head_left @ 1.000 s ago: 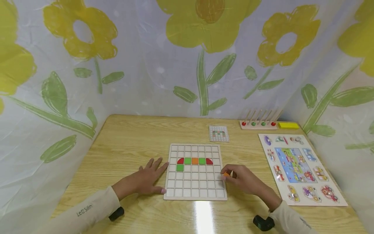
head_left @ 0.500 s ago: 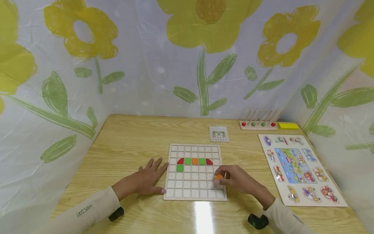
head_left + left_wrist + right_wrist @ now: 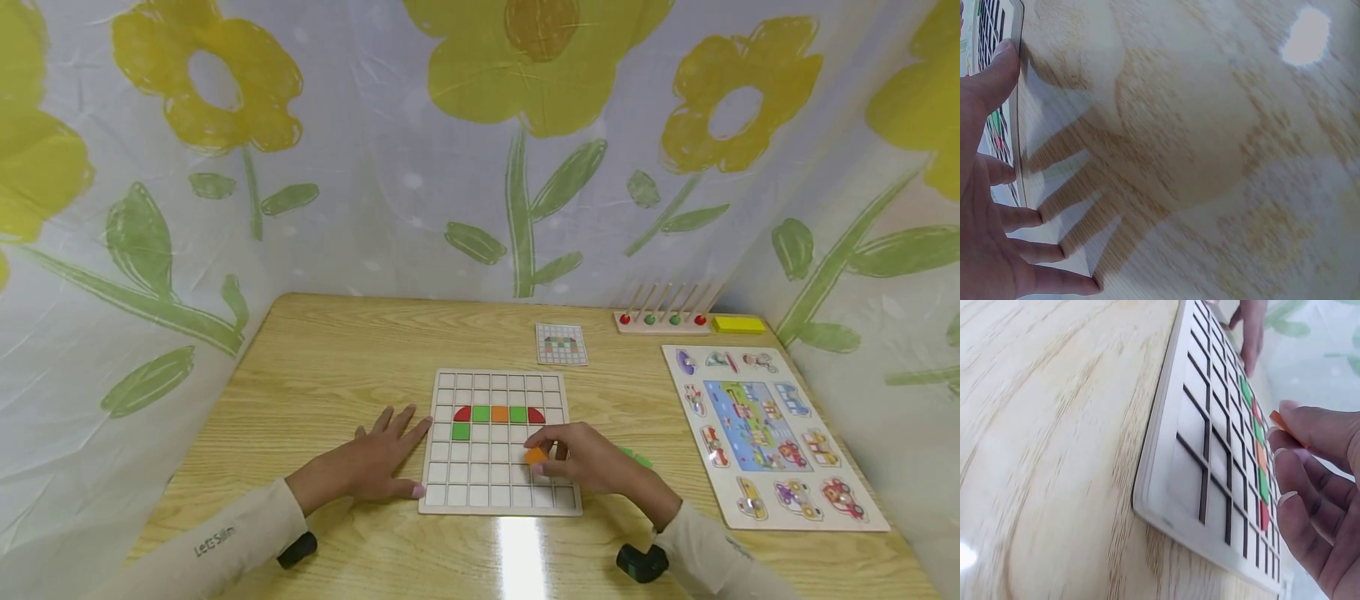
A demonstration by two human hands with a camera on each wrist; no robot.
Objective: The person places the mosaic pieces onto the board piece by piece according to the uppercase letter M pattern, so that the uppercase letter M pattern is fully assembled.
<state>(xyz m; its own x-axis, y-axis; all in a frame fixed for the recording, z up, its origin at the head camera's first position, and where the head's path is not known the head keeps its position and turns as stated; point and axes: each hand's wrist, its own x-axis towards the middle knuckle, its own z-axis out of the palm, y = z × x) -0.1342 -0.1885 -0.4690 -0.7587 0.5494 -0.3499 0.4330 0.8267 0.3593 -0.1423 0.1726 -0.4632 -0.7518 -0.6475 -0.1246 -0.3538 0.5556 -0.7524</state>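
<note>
A pale wooden grid board (image 3: 480, 473) lies in front of me. Across one of its rows run red quarter-round tiles at both ends, with green tiles and an orange tile (image 3: 499, 414) between them. One more green tile (image 3: 461, 432) sits below the left red one. My right hand (image 3: 588, 458) pinches a second orange tile (image 3: 535, 456) between thumb and fingers, over the board's right part; the right wrist view shows this tile (image 3: 1288, 428) edge-on. With fingers spread, my left hand (image 3: 371, 462) rests flat on the table, thumb and fingertip at the board's left edge.
Green pieces (image 3: 636, 457) lie on the table beyond my right hand, partly hidden by it. A pattern card (image 3: 562, 344) is behind the board. To the right are a picture puzzle (image 3: 825, 492), a peg stand (image 3: 662, 326) and a yellow block (image 3: 738, 324).
My right hand has carried the orange tile leftward from the board's right edge to over its squares, uncovering green pieces on the table. The left hand stays put.
</note>
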